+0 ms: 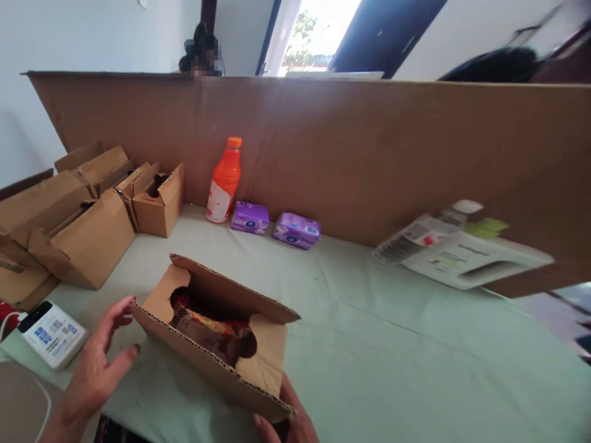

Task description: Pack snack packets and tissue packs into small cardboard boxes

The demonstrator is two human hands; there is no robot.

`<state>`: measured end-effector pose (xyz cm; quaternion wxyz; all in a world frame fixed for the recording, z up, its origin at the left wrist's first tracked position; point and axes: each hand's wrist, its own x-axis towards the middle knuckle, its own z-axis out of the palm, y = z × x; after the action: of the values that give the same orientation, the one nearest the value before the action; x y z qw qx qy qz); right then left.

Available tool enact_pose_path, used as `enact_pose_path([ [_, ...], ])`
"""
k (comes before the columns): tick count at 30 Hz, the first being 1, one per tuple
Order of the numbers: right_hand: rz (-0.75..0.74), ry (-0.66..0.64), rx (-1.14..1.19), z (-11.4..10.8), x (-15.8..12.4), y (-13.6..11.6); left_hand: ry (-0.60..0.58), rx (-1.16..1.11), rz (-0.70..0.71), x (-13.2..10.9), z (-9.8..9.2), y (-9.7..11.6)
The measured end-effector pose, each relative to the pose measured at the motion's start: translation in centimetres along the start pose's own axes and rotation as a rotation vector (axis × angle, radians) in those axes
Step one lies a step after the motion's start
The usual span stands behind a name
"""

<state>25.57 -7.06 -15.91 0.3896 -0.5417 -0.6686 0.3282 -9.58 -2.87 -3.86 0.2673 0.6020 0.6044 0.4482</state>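
Observation:
A cardboard box (198, 351) with raised flaps stands at an angle on the table in front of me. Through its top I see a packet (210, 329) with a shiny brown and orange wrapper, partly hidden by the inner flaps. My right hand (295, 418) grips the box's near right corner, thumb in front and fingers along the end. Off the left end, my left hand (104, 363) is open with thumb and fingers spread. Its index fingertip is at the box's left corner; whether it touches, I cannot tell.
A white device (54, 337) with a cable lies left. Several cardboard boxes (92, 240) stand behind it. An orange bottle (225, 181), two purple tissue packs (250, 218), a clear bottle (415, 237) and a white jug (480, 258) line the cardboard wall (351, 147). Beyond it is a person's head (202, 55).

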Motion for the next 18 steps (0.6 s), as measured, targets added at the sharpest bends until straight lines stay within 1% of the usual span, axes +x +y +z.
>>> enact_pose_path([
  [2,-0.027,-0.024,-0.011,0.2,0.2,0.0,-0.112,-0.063,-0.048,0.0,1.6,-0.7],
  [3,-0.036,-0.037,-0.005,0.3,0.3,-0.1,-0.139,-0.091,-0.064,0.0,2.2,-1.0],
  [4,-0.046,-0.044,0.002,0.4,0.4,-0.3,-0.146,-0.118,-0.082,0.0,2.8,-1.3],
  [7,-0.055,-0.030,0.012,0.6,0.8,-0.8,-0.103,-0.177,-0.139,-0.2,4.1,-2.1],
  [9,-0.044,0.010,0.014,0.4,1.1,-1.0,-0.104,-0.183,-0.162,-0.5,5.1,-2.2],
  [10,-0.029,0.038,0.017,0.1,1.2,-1.0,-0.123,-0.183,-0.171,-0.8,5.7,-2.1],
  [12,0.027,0.088,0.029,-1.0,1.7,-0.8,-0.176,-0.191,-0.178,-1.2,7.4,-1.6],
  [14,0.127,0.142,0.041,-2.5,2.2,-0.3,-0.257,-0.208,-0.158,-1.6,9.6,-0.5],
  [16,0.249,0.228,0.028,-4.4,2.4,0.4,-0.345,-0.233,-0.118,-1.8,11.9,0.8],
  [18,0.344,0.321,-0.023,-6.1,2.2,1.1,-0.438,-0.260,-0.086,-1.4,13.6,2.1],
])
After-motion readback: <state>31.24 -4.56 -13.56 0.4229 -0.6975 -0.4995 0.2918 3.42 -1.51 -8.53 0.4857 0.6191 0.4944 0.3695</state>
